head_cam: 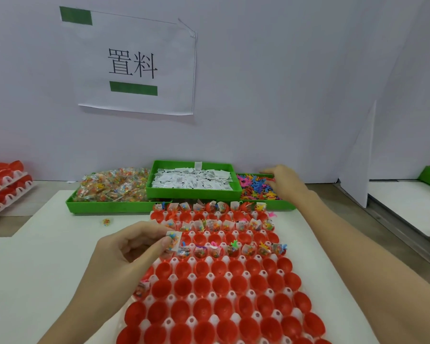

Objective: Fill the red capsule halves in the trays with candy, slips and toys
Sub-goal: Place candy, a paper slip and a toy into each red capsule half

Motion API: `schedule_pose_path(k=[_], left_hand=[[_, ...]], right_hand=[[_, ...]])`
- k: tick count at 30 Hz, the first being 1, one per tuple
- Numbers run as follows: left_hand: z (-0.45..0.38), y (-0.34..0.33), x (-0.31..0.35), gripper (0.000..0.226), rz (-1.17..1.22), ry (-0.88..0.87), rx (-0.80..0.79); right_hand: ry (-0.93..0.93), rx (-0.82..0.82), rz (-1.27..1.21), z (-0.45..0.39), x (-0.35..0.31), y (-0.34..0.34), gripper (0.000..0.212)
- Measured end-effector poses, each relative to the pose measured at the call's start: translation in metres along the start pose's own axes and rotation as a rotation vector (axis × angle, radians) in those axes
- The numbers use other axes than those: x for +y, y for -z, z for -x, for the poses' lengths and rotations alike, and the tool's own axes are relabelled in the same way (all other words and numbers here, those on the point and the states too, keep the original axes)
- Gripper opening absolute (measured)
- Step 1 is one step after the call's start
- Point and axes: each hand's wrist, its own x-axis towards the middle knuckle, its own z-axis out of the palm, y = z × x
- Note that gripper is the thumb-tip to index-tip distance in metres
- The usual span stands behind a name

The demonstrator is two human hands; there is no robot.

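Left hand (124,247), at centre-left of the frame, pinches a candy packet (173,240) with a slip between thumb and fingers, just above the left edge of the tray of red capsule halves (224,276). Right hand (282,181), upper right, reaches into the green bin of toys (256,187); whether it grips one cannot be told. Filling is underway: alternate upper rows are loaded, lower rows empty. Next, the packet likely drops into an empty half.

Open white counter (47,256) lies left of the capsule tray (216,281), bare but for one stray candy packet (106,221). Three green bins (194,192) close the far edge against the wall. The right forearm (345,239) bars the tray's right side; stacked trays (3,187) block far left.
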Motion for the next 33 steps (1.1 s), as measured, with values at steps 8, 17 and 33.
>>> schedule_pose_path(k=[8,17,33], left_hand=[[-0.001,0.002,-0.001,0.017,-0.015,-0.02,-0.008],[0.001,0.002,-0.003,0.015,-0.021,-0.022,0.01],[0.005,0.001,0.009,0.019,-0.049,-0.073,-0.025]], right_hand=[[-0.029,0.092,-0.059,-0.004,-0.002,-0.019,0.017],[-0.155,0.351,-0.421,0.027,-0.012,-0.004,0.013],[0.236,-0.012,-0.867,0.169,-0.18,0.028,0.01]])
